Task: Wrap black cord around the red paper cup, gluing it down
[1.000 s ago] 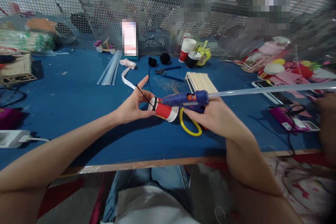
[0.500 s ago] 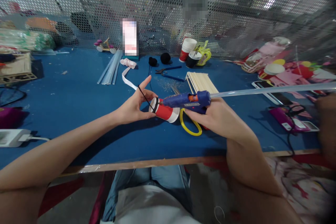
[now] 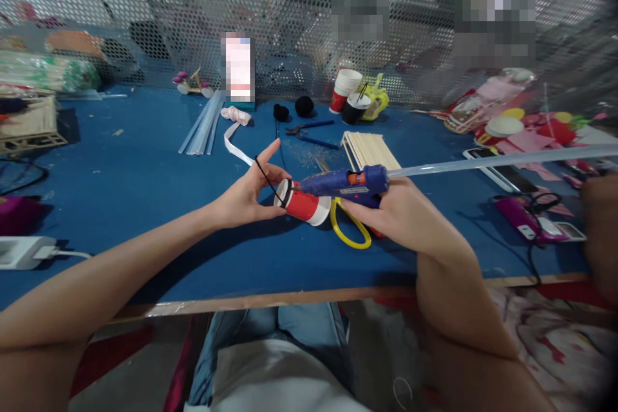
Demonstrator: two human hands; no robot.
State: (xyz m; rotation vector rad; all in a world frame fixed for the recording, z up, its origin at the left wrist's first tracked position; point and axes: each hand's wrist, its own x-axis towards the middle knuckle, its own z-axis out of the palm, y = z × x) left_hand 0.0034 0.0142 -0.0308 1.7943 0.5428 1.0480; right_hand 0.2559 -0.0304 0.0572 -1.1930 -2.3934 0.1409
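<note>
My left hand (image 3: 251, 196) grips the base end of a red and white paper cup (image 3: 309, 206) lying on its side, thumb below and fingers above. Black yarn (image 3: 268, 179) loops over that hand and wraps around the cup near its base. In my right hand (image 3: 400, 215) is a blue hot glue gun (image 3: 345, 183), its nozzle at the yarn band on the cup. From the gun's back a long clear glue stick (image 3: 463, 165) sticks out to the right. Scissors with a yellow handle (image 3: 348, 225) lie just below the gun, partly hidden by it.
Blue-handled pliers (image 3: 313, 132), black yarn balls (image 3: 304, 107) and loose glue sticks (image 3: 203, 125) lie behind my hands. Wooden sticks (image 3: 369, 149) are behind the gun. Stacked paper cups (image 3: 346, 90) stand near the mesh screen. Right: a phone (image 3: 499, 170), a purple device (image 3: 526, 219) and another person's arm (image 3: 601, 232).
Both hands hold nearly the same pose on the cup and glue gun. The far end of the glue stick has tipped slightly upward.
</note>
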